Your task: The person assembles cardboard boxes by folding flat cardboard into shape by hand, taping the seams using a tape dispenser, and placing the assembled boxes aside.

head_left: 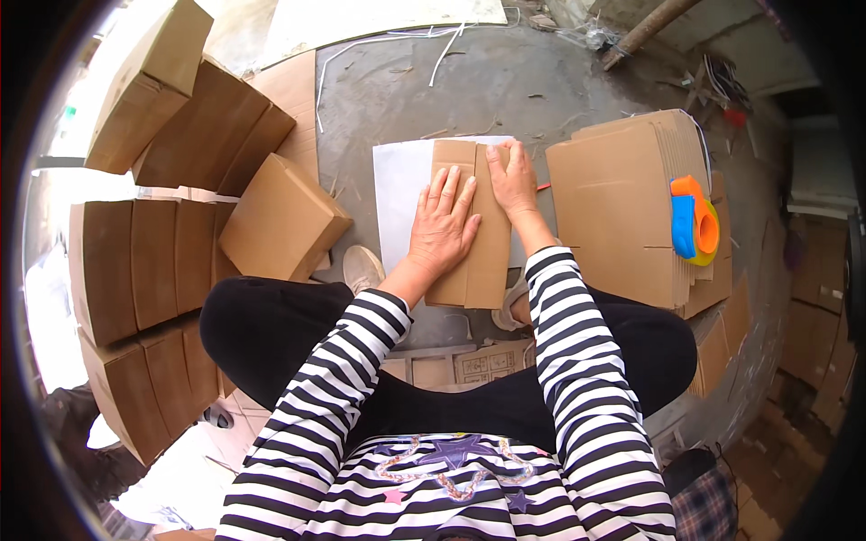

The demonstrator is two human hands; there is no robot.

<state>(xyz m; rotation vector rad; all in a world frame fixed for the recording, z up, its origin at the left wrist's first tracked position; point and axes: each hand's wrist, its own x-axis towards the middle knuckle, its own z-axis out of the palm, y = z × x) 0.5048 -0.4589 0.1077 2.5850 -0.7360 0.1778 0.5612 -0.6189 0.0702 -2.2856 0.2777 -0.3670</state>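
Note:
A folded piece of brown cardboard [492,261] lies on a white board [401,194] between my feet. My left hand [442,216] rests flat on its middle, fingers stretched and a little apart. At the far right edge of the cardboard, my right hand [513,178] is closed, with bent fingers gripping that edge and the thumb on top. A small red tip [543,187] shows beside the right hand; what it belongs to is hidden. To the right stands a stack of flat cardboard boxes [604,203], bearing an orange, blue and yellow tape dispenser [695,221].
Closed brown cartons [153,261] are piled at the left, and one carton [284,216] sits tilted beside my knee. Strips of white strapping [446,54] lie on the grey floor [388,90] ahead. A wooden pole [645,34] leans at the far right.

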